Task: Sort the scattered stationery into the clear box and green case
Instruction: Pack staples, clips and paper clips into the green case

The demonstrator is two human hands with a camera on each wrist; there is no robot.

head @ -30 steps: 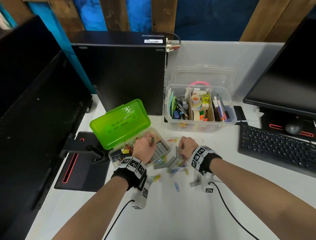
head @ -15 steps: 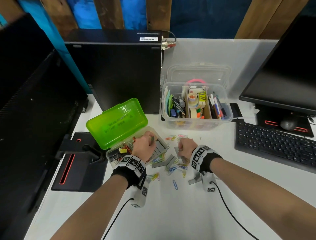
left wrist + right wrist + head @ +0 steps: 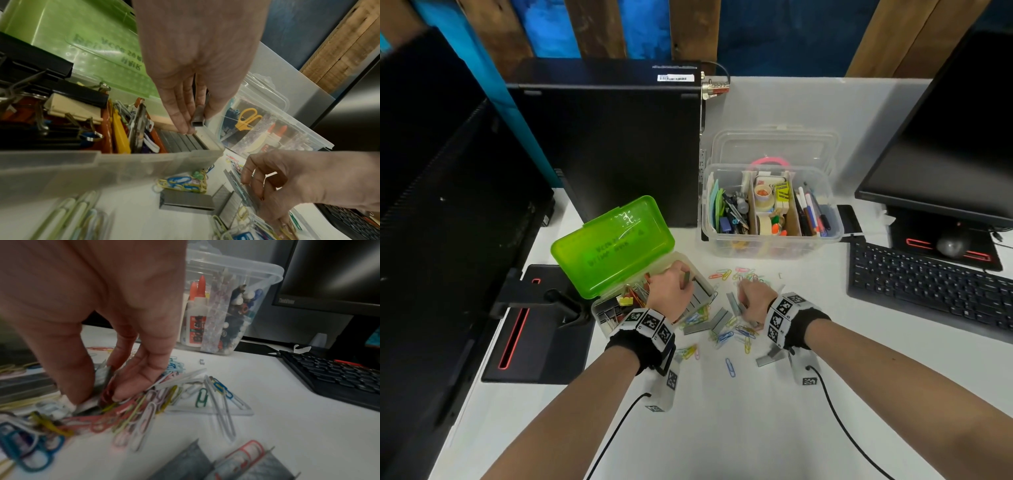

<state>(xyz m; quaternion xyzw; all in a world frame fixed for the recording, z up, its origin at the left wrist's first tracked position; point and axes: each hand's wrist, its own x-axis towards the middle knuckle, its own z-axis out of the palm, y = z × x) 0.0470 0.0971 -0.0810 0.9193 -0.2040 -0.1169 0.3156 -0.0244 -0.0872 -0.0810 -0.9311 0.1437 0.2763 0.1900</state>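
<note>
Head view shows a white desk [image 3: 722, 428] with the green case [image 3: 616, 243] open on the left, its lid standing up toward the far side. The left hand [image 3: 671, 286] is over the right end of the case. From the left wrist view, its fingers [image 3: 180, 113] and thumb pinch a grey strip of staples [image 3: 198, 121] and hold it just above a row of staple strips [image 3: 183, 142] that already lie in the right end of the case. The left part of the case holds black binder clips [image 3: 41, 65] and other coloured clips.

To the right of the case, the right hand [image 3: 755, 301] is down on the desk among the scattered paper clips [image 3: 726, 334]. In the right wrist view, its fingertips [image 3: 125, 391] and thumb close around another strip of staples [image 3: 106, 374] that stands in a heap of coloured paper clips. More staple strips [image 3: 719, 320] lie loose on the desk between the two hands and near the right wrist.

The clear box [image 3: 770, 209] stands at the far side, right of the case, with pens, tape rolls and glue inside. A keyboard [image 3: 931, 284] lies at the right.
</note>
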